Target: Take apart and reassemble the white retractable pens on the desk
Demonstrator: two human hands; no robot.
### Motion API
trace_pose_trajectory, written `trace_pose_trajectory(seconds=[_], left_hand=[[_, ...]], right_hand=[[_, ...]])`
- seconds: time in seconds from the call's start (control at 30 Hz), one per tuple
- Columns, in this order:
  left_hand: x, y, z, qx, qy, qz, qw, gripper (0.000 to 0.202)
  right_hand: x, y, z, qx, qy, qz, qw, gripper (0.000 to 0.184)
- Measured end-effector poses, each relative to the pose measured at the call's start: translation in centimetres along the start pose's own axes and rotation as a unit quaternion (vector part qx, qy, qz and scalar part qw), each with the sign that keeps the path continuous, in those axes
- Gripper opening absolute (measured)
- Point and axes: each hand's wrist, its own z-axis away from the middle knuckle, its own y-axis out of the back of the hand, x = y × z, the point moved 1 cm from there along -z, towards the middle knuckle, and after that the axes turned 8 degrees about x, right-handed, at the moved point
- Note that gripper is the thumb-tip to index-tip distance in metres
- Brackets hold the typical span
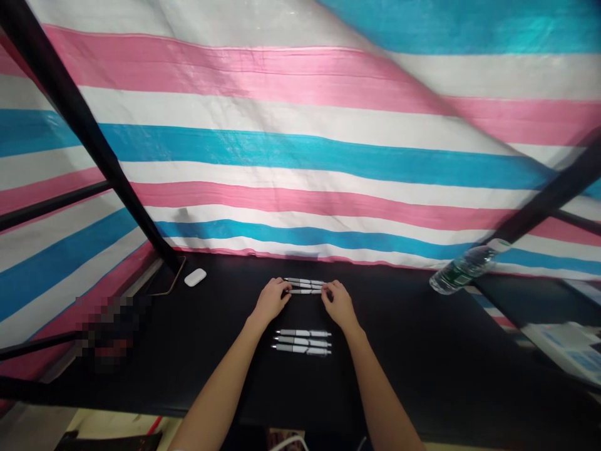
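Observation:
On a black table [422, 351], three silver pens [304, 285] lie side by side in a far row, and three more silver pens [303, 341] lie in a near row. My left hand [271, 299] pinches the left end of the far row, fingers curled on the pens. My right hand [337, 302] pinches the right end of the same row. Both forearms reach in from the bottom edge, either side of the near row.
A small white case [195, 277] lies at the back left by a black pole [89, 138]. A clear plastic bottle [462, 268] lies at the right. A pink, white and blue striped tarp [300, 156] hangs behind the table.

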Motion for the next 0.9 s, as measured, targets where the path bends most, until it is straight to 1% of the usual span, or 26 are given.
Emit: trace_pose_trajectory(seconds=[0.1,0.23,0.33,0.4,0.47,0.53,0.67,0.73,0.8,0.87,0.9], left_hand=[[-0.1,-0.2,0.0,-0.011,0.001,-0.004,1.000,0.013],[-0.2,-0.1,-0.1,-0.014,0.000,0.019,1.000,0.012],[-0.4,0.1,-0.3,-0.003,0.012,0.088,0.996,0.011],[-0.5,0.3,-0.4,0.012,0.040,0.152,0.987,0.013],[-0.5,0.4,-0.5,0.022,0.078,0.217,0.973,0.018],[-0.4,0.4,-0.6,0.025,0.114,0.276,0.954,0.025],[0.1,0.6,-0.7,0.054,0.172,0.380,0.907,0.034],[0.3,0.6,-0.7,0.068,0.193,0.419,0.885,0.037],[0.4,0.6,-0.7,0.071,0.206,0.446,0.868,0.038],[0.4,0.5,-0.7,0.069,0.210,0.459,0.860,0.037],[0.4,0.5,-0.7,0.069,0.211,0.459,0.861,0.036]], right_hand=[[0.3,0.0,0.3,-0.018,-0.016,-0.006,1.000,0.014],[0.3,0.2,0.3,-0.017,-0.018,-0.020,0.999,0.016],[0.1,0.5,0.1,0.006,-0.028,-0.034,0.999,0.013],[0.0,0.6,0.1,0.023,-0.038,-0.050,0.998,0.013],[-0.1,0.5,0.0,0.017,-0.067,-0.084,0.994,0.017],[-0.2,0.4,0.0,-0.005,-0.107,-0.128,0.986,0.023],[-0.7,0.5,-0.1,-0.055,-0.178,-0.219,0.958,0.038],[-1.0,0.6,-0.2,-0.082,-0.229,-0.277,0.930,0.042],[-1.3,0.9,-0.2,-0.091,-0.276,-0.338,0.895,0.041],[-1.5,1.2,-0.3,-0.081,-0.302,-0.391,0.865,0.040],[-1.6,1.3,-0.4,-0.073,-0.309,-0.410,0.855,0.040]])
